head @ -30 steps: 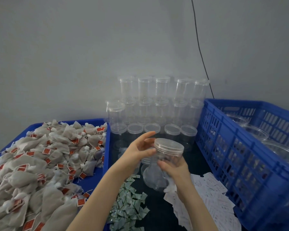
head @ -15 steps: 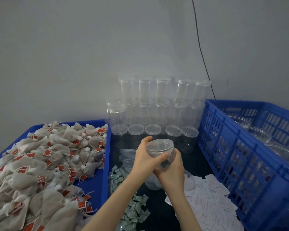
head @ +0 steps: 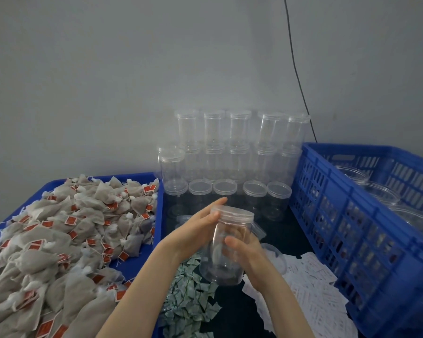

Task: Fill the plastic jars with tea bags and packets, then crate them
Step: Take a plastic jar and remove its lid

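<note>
One empty jar [head: 226,245] is in your hands, held over the dark table [head: 274,237] between the tea bags [head: 66,235] tray and the blue crate [head: 366,240]. Your right hand [head: 252,259] wraps the lower body, fingers curled around it. Your left hand [head: 200,228] sits at the lid [head: 232,213] with fingers mostly straight against its rim; I can't tell if it's gripping. Step looks like lid removal, filling not started. Next move likely needs a firm left-hand grip on the lid, a twist, then setting it aside. Green packets [head: 191,296] lie just below the jar, white paper slips [head: 310,289] to the right, so both are within reach.
</note>
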The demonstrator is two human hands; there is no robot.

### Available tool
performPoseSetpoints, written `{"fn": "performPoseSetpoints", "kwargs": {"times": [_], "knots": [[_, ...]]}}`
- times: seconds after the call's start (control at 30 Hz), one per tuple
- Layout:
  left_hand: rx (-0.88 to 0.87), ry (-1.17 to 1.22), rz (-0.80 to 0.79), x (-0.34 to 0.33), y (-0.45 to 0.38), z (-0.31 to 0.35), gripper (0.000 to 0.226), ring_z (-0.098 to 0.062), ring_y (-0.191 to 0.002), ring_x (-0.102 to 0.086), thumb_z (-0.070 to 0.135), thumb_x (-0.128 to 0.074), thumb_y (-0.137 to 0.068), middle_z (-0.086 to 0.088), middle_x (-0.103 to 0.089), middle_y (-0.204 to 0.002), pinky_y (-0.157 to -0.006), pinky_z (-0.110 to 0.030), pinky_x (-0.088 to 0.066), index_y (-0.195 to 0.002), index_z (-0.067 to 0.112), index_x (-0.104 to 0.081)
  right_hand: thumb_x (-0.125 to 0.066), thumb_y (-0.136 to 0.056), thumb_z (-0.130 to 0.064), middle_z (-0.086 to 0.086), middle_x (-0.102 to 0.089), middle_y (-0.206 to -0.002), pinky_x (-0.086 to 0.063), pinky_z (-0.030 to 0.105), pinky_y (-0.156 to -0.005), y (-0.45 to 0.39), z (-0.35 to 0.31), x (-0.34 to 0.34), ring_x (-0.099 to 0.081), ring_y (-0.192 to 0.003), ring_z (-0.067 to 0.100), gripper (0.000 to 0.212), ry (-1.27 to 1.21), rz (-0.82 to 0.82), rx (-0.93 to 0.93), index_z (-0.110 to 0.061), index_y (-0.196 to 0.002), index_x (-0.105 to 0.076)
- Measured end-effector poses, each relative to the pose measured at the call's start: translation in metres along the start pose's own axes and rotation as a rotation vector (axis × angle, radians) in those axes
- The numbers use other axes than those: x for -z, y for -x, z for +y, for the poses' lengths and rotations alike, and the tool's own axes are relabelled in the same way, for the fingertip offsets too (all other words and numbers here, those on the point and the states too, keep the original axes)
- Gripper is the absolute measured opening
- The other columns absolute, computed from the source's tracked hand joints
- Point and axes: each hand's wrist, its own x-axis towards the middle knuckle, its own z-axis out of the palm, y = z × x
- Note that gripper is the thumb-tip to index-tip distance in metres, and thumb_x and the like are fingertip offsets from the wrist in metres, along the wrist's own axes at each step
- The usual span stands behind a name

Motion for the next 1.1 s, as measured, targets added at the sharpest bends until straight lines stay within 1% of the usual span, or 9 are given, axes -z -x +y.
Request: {"fn": "performPoseSetpoints", "kwargs": {"times": [0.1,0.27,0.5,0.6,0.67,0.77,0.83,0.93,1.1], "knots": [[-0.015,-0.023,0.041,-0.001,-0.001,0.0,0.092,-0.017,-0.123,-0.055,0.054,-0.082,-0.062,0.004,-0.054,-0.136,-0.101,-0.036,-0.048,-0.14,0.039,-0.034,-0.085,-0.054,-0.036,0.001,-0.073,-0.111,-0.055,0.029,-0.084,-0.001,0.001,-0.002,-0.068,-0.108,0.022,0.07,0.136,0.064,0.035,-0.02,-0.119,-0.062],[-0.075,-0.081,0.39,-0.02,-0.015,-0.006,0.061,-0.018,-0.117,-0.055,0.027,-0.072,-0.078,-0.003,-0.052,-0.134,-0.094,-0.031,-0.049,-0.133,0.034,-0.044,-0.08,-0.049,-0.06,-0.014,-0.054,-0.129,-0.051,0.036,-0.098,-0.004,0.017,-0.018,-0.053,-0.118,0.008,0.098,0.74,0.538,0.116,-0.035,-0.133,-0.038],[-0.114,-0.015,0.401,-0.018,-0.016,-0.008,0.079,-0.011,-0.112,-0.055,0.035,-0.075,-0.068,0.01,-0.055,-0.122,-0.088,-0.025,-0.049,-0.138,0.035,-0.038,-0.084,-0.039,-0.057,-0.02,-0.057,-0.119,-0.044,0.016,-0.087,-0.007,0.024,-0.012,-0.055,-0.111,0.0,0.09,0.462,0.519,0.148,-0.048,-0.117,-0.04],[-0.117,0.076,0.452,-0.012,-0.017,-0.01,0.084,-0.018,-0.12,-0.054,0.04,-0.078,-0.058,-0.001,-0.054,-0.13,-0.106,-0.039,-0.041,-0.133,0.037,-0.04,-0.094,-0.055,-0.022,-0.006,-0.057,-0.129,-0.044,0.02,-0.094,-0.008,0.024,-0.005,-0.056,-0.12,0.01,0.094,0.304,0.462,0.14,-0.024,-0.134,-0.045],[-0.091,0.039,0.513,-0.007,-0.017,-0.01,0.077,-0.017,-0.118,-0.053,0.044,-0.077,-0.063,0.0,-0.052,-0.128,-0.101,-0.035,-0.042,-0.131,0.037,-0.041,-0.093,-0.059,-0.014,-0.004,-0.057,-0.13,-0.043,0.019,-0.094,-0.005,0.023,0.0,-0.055,-0.121,0.012,0.09,0.299,0.467,0.167,-0.017,-0.135,-0.045],[-0.041,-0.171,0.688,0.009,-0.018,-0.003,0.068,-0.002,-0.097,-0.053,0.046,-0.074,-0.075,0.009,-0.054,-0.115,-0.077,-0.02,-0.04,-0.132,0.03,-0.041,-0.093,-0.061,-0.013,-0.01,-0.059,-0.123,-0.044,0.027,-0.101,0.001,0.023,0.008,-0.054,-0.12,0.011,0.083,0.302,0.513,0.188,-0.018,-0.13,-0.047],[0.015,-0.365,0.806,0.027,-0.022,0.003,0.074,-0.01,-0.101,-0.053,0.049,-0.072,-0.078,0.001,-0.055,-0.125,-0.086,-0.025,-0.042,-0.138,0.02,-0.039,-0.092,-0.061,-0.012,-0.018,-0.057,-0.116,-0.044,0.03,-0.101,0.004,0.024,0.013,-0.055,-0.117,0.01,0.081,0.289,0.517,0.181,-0.022,-0.128,-0.046],[0.155,-0.682,0.909,0.049,-0.031,0.012,0.08,-0.029,-0.123,-0.048,0.065,-0.06,-0.08,-0.01,-0.05,-0.136,-0.105,-0.045,-0.038,-0.139,0.015,-0.038,-0.093,-0.06,-0.012,-0.009,-0.056,-0.122,-0.043,0.037,-0.106,0.005,0.03,0.021,-0.053,-0.119,0.014,0.088,0.297,0.51,0.161,-0.018,-0.134,-0.046],[0.356,-1.144,0.935,0.07,-0.054,0.011,0.087,-0.04,-0.132,-0.038,0.075,-0.037,-0.085,-0.021,-0.047,-0.139,-0.108,-0.05,-0.029,-0.137,0.006,-0.039,-0.094,-0.058,-0.011,-0.014,-0.055,-0.115,-0.041,0.032,-0.1,0.005,0.04,0.029,-0.051,-0.114,0.014,0.084,0.296,0.528,0.131,-0.025,-0.127,-0.047]]}}
